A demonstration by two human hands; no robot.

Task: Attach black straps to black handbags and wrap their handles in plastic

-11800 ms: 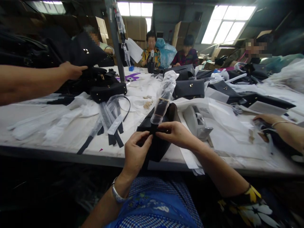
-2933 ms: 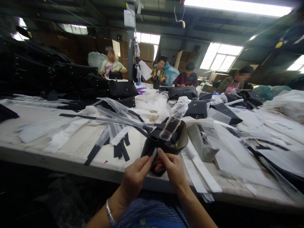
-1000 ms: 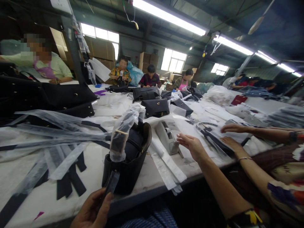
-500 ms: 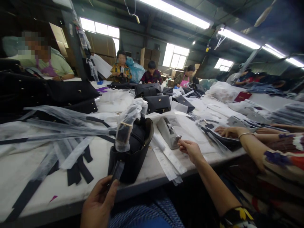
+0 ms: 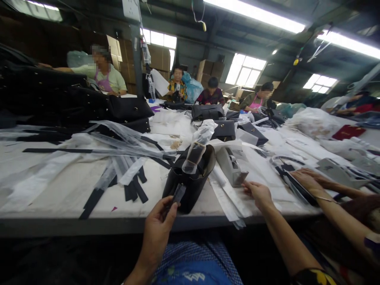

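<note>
A black bucket bag [image 5: 191,184] stands upright near the table's front edge. A plastic-wrapped strap [image 5: 197,148] sticks up out of it. My left hand [image 5: 157,225] is just in front of the bag, thumb and fingers pinched on a short plastic-sleeved strap piece [image 5: 178,194]. My right hand [image 5: 259,194] lies low on the table to the right. Its fingers are drawn together by the front end of a grey tape dispenser [image 5: 231,166]. What they pinch is too small to make out.
Several black straps in clear sleeves [image 5: 130,174] fan out at left. Dark handbags [image 5: 130,110] are stacked at back left, and more bags [image 5: 224,130] stand behind. A co-worker's hands [image 5: 308,180] rest on the table at right. Other people sit along the far side.
My right hand has drawn back a little from the tape dispenser's cutter toward the table edge. My left hand still pinches the sleeved strap piece. The view has swung back left.
</note>
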